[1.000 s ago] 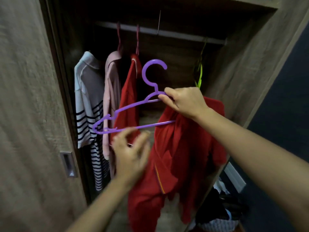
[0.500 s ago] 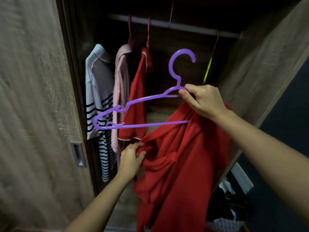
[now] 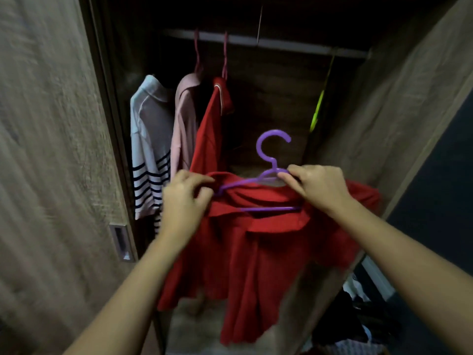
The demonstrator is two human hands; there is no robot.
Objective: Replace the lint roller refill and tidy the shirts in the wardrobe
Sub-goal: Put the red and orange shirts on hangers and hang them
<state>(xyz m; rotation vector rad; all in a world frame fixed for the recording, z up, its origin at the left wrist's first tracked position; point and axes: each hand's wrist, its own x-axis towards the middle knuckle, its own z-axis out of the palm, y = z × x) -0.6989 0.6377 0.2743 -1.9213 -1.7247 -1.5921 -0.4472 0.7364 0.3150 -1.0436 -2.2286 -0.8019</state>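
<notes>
Head view.

Open wardrobe, dim inside. The frame is slightly blurred at the edges.

Both hands are raised in front of the wardrobe opening.

The right hand (image 3: 317, 188) has its grip closed on a purple hanger (image 3: 273, 165), thumb and fingers pinching it just below the neck of the hook. The hook stands upright, free of the rail (image 3: 281, 44) and well below it.

The left hand (image 3: 184, 198) has its fingers curled, its grip pinching the fabric of a red shirt (image 3: 256, 265) at the hanger's left end. That end is partly covered by the cloth.

The red shirt is draped over the hanger. Its collar area is bunched between the two hands, and the purple lower bar shows across the folds. The body of the shirt hangs down, uneven and creased, with one sleeve spread out to the right behind the right wrist.

On the rail, left side, three garments hang close together: a white shirt with dark stripes (image 3: 148, 139), a pink shirt (image 3: 184, 124) and a second red garment (image 3: 207, 139). The last two hang on pink hooks.

A green hanger (image 3: 317, 111) hangs alone on the right end of the rail, seen edge-on.

The wood-grain sliding door (image 3: 51, 175) is at left, with a recessed handle (image 3: 120, 238).

A heap of dark and pale clothing (image 3: 358, 316) lies at lower right. Details are too dark to tell.
</notes>
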